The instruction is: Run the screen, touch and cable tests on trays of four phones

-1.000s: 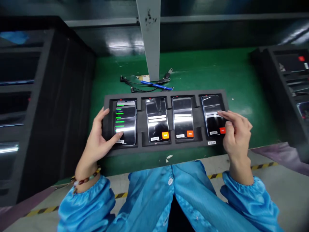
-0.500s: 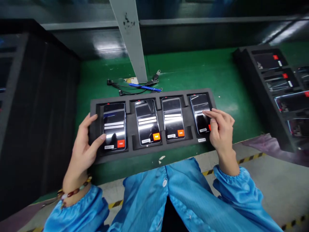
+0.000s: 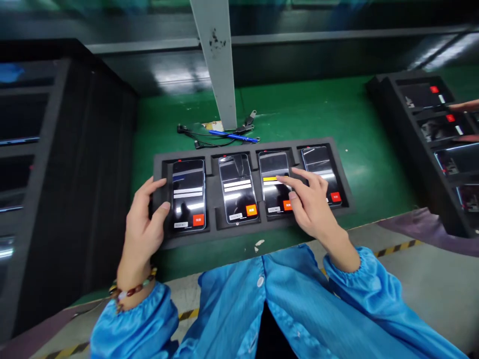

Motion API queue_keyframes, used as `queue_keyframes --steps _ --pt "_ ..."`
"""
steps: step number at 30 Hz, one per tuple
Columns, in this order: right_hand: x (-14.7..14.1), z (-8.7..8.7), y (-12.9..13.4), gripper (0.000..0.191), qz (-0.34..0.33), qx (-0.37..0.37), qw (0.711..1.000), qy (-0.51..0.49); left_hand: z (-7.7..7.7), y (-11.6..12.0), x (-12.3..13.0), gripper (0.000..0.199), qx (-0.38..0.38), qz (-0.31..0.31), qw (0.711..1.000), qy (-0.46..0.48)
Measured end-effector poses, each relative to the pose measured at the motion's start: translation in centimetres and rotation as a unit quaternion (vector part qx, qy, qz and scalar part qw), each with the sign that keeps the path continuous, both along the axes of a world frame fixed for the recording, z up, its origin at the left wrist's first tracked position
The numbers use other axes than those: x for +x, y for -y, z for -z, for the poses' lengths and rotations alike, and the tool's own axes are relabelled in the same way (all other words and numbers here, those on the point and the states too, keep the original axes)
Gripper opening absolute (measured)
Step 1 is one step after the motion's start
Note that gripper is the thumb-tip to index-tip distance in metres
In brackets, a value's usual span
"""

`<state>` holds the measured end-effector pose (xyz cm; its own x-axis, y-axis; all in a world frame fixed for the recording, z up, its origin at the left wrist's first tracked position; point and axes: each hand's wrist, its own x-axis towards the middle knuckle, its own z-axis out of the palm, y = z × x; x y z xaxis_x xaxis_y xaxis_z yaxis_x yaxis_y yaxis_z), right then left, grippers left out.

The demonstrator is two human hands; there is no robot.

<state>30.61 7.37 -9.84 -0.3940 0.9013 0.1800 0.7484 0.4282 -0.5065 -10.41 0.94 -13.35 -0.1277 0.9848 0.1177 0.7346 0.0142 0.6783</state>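
A dark foam tray lies on the green table with several phones in its slots, in one row. My left hand rests at the tray's left end, thumb and index finger spread over the rim beside the leftmost phone. To its right lies the second phone. My right hand has its fingers apart, the index fingertip at a yellow bar on the screen of the third phone. It partly covers that phone and the rightmost phone. Red or orange squares show on the screens.
A blue pen and black cables lie behind the tray by a grey post. A tall black tray stack stands left. Another phone tray stands right, with another person's hand over it.
My right hand has moved left from the rightmost phone to the third one, where a bar now shows yellow. My left thumb has shifted slightly off the leftmost phone. Another person's hand appears at right.
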Motion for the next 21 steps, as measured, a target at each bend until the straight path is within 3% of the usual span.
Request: queue_keyframes --steps 2,6,9,12,17,19,21 --pt "-2.0 0.0 -0.2 0.047 -0.032 -0.006 0.999 -0.005 -0.6 0.0 0.6 0.051 0.012 -0.017 1.0 0.007" --pt "-6.1 -0.1 -0.6 0.047 -0.106 -0.034 0.994 -0.001 -1.6 0.1 1.4 0.042 0.056 0.006 0.996 -0.074" --pt "-6.7 -0.6 -0.8 0.045 -0.103 -0.032 0.994 -0.016 -1.8 0.1 1.3 0.036 0.052 0.042 0.991 -0.113" --pt "-3.7 -0.9 -1.2 0.043 -0.04 0.003 0.998 -0.042 -1.7 0.0 1.1 0.034 0.045 0.059 0.988 -0.135" --pt "5.0 0.5 -1.7 0.045 0.163 0.077 0.982 -0.056 -2.6 0.3 2.8 0.044 0.065 0.012 0.99 -0.127" --pt "7.7 1.5 -1.8 0.057 0.202 0.082 0.976 -0.022 -3.1 0.3 4.4 0.053 0.061 -0.001 0.99 -0.125" --pt "9.0 2.2 -1.9 0.082 0.202 0.053 0.978 0.015 -3.6 0.0 6.1 0.058 0.045 -0.008 0.992 -0.118"
